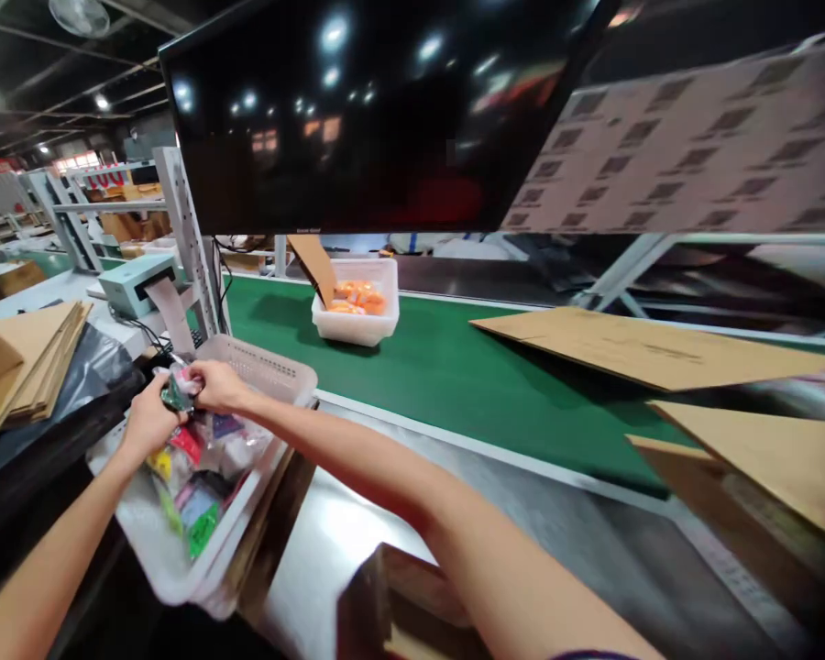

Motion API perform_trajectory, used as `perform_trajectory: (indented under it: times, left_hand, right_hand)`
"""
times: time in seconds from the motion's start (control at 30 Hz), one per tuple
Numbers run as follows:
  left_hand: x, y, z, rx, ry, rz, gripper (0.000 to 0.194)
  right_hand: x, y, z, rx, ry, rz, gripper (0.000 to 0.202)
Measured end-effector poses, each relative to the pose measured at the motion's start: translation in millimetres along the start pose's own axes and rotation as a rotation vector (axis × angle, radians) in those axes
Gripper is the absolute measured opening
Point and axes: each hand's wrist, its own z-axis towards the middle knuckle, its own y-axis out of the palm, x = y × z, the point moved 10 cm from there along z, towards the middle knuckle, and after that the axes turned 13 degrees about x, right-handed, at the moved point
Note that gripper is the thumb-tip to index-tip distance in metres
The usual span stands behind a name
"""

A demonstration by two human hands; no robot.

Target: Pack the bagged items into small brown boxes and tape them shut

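Note:
At the far end of a white plastic basket point(158, 559), my left hand point(149, 417) and my right hand point(220, 385) are close together. Both have their fingers closed on a small plastic packet point(177, 390), dark green with clear and pinkish parts. Its contents are too small to make out. Below the hands, the basket holds several bagged items in mixed colours, among them a red packet point(187, 444), a yellow one point(160, 463) and a bright green one point(203, 530). My fingers partly cover the held packet.
A green conveyor belt point(440, 394) runs behind, carrying a white bin point(357, 328) of orange packets. A label printer point(137, 282) stands left, near stacked cardboard point(48, 367). Cardboard flaps point(660, 346) jut in at right. An open carton point(426, 596) sits below my right forearm. A monitor point(371, 119) hangs overhead.

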Motion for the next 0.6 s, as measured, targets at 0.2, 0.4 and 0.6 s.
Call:
perform_trajectory:
  times: [0.2,0.4,0.6]
  left_hand:
    - [94.1,-62.5,-12.7,0.168,0.216,0.045,0.047]
    - [217.4,-74.3,-94.7,0.263,0.509,0.066,0.051]
    - [261.6,75.3,-274.3,0.015,0.846,-0.022,0.038]
  right_hand:
    - [-40.1,-65.3,-1.2,0.067,-0.101,0.043,0.038]
    - [-61.6,-198.9,-95.2,0.334,-0.213,0.111,0.032]
    - [7.4,-275.2,-342.7,0.762,-0.275,-0.19,0.037]
